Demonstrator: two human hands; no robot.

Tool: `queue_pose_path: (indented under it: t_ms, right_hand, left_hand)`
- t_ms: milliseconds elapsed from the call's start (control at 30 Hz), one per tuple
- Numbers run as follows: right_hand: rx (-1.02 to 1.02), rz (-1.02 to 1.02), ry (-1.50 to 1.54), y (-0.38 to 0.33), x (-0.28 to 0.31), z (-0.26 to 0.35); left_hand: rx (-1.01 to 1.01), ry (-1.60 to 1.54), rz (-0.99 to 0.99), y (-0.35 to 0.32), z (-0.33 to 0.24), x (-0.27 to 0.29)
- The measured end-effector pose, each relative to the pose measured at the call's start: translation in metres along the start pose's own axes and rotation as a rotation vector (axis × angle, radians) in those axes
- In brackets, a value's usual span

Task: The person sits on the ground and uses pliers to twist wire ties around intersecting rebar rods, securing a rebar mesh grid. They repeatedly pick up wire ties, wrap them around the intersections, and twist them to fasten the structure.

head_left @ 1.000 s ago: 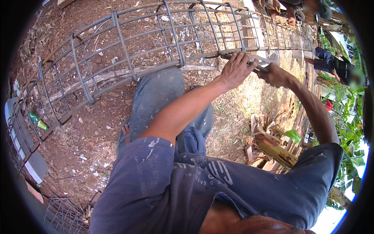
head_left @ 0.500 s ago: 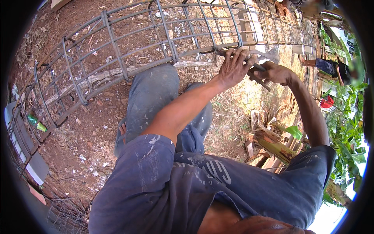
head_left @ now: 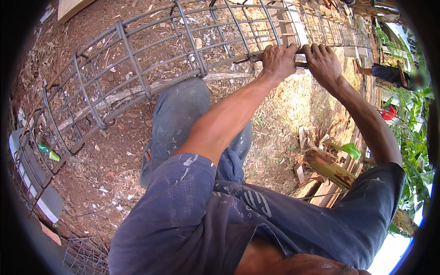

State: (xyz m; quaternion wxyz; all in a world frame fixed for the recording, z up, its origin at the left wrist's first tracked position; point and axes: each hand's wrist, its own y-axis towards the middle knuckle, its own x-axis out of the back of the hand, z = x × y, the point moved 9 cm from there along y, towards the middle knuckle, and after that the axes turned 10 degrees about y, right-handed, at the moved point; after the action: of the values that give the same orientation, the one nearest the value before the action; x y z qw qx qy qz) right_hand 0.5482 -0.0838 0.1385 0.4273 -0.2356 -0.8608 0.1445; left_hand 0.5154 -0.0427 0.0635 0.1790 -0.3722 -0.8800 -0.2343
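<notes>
Beyond a worker's paint-flecked trousers [head_left: 181,110], the left hand [head_left: 279,62] and right hand [head_left: 323,66] work side by side, fingers clenched around a dark metal bar [head_left: 301,65] (its ends hidden) along the near edge of a long steel cage [head_left: 189,37]; another person [head_left: 390,75] appears farther off.

A long rebar cage [head_left: 195,51] of grey-brown steel, its lengthwise bars crossed by spaced hoops, stretches from the lower left to the upper right, open between its bars. Dark metal bars [head_left: 301,64] show between the left grip [head_left: 279,60] and right grip [head_left: 323,64], both curled over them at the cage's near edge; their full shape is hidden.
</notes>
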Motion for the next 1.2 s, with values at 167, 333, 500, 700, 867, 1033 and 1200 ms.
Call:
queue_pose_path:
  t_ms: [167,333,500,700,867,1033,1200]
  right_hand:
    - [-0.080,0.034,0.359,0.000,-0.040,-0.012]
    - [-0.164,0.176,0.653,-0.011,-0.080,0.002]
    - [-0.355,0.854,1.623,-0.081,-0.150,0.101]
    - [-0.317,0.934,2.512,-0.155,-0.133,0.208]
    - [-0.361,0.980,2.209,-0.224,-0.172,0.214]
    - [-0.493,0.090,1.408,-0.247,-0.170,0.097]
    - [-0.731,-0.118,2.021,-0.234,-0.163,0.106]
  left_hand:
    - [-0.166,0.282,-0.236,-0.018,-0.022,0.009]
    - [-0.218,0.310,0.489,-0.014,-0.011,-0.042]
    - [-0.563,0.445,0.982,-0.075,-0.023,-0.057]
    - [-0.851,0.193,0.710,-0.167,-0.004,-0.017]
    - [-0.840,0.039,0.940,-0.193,-0.019,-0.039]
    - [-0.983,0.039,0.512,-0.198,-0.101,-0.059]
    - [-0.735,0.137,0.684,-0.169,-0.112,-0.074]
